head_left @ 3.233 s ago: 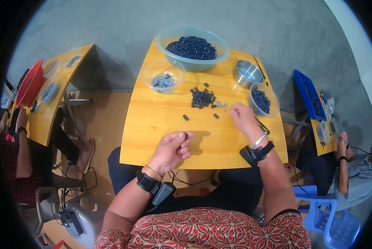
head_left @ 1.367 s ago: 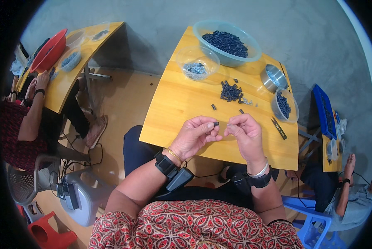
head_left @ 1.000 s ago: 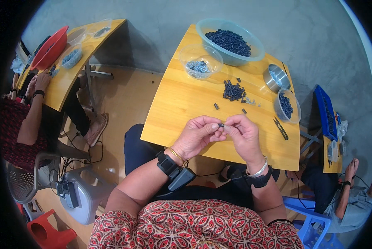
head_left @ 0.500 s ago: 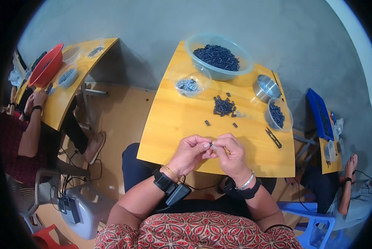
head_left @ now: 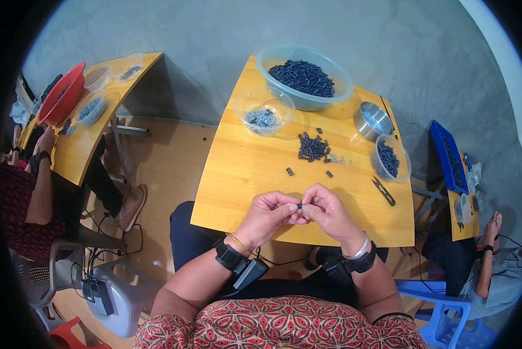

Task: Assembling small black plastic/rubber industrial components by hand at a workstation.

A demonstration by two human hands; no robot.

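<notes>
I saw both hands meeting above the near edge of the worktop (head_left: 243, 174). The fingers of my left hand (head_left: 268, 214) and right hand (head_left: 329, 210) were pressed together, pinching one small black part (head_left: 299, 206) between them. Beyond the fingers lay a pile of black parts (head_left: 312, 148), well apart.

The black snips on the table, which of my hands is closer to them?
Right. Your right hand sits just below-left of the black snips; your left hand is farther left, beyond the right. Both pinch a small dark part.
</notes>
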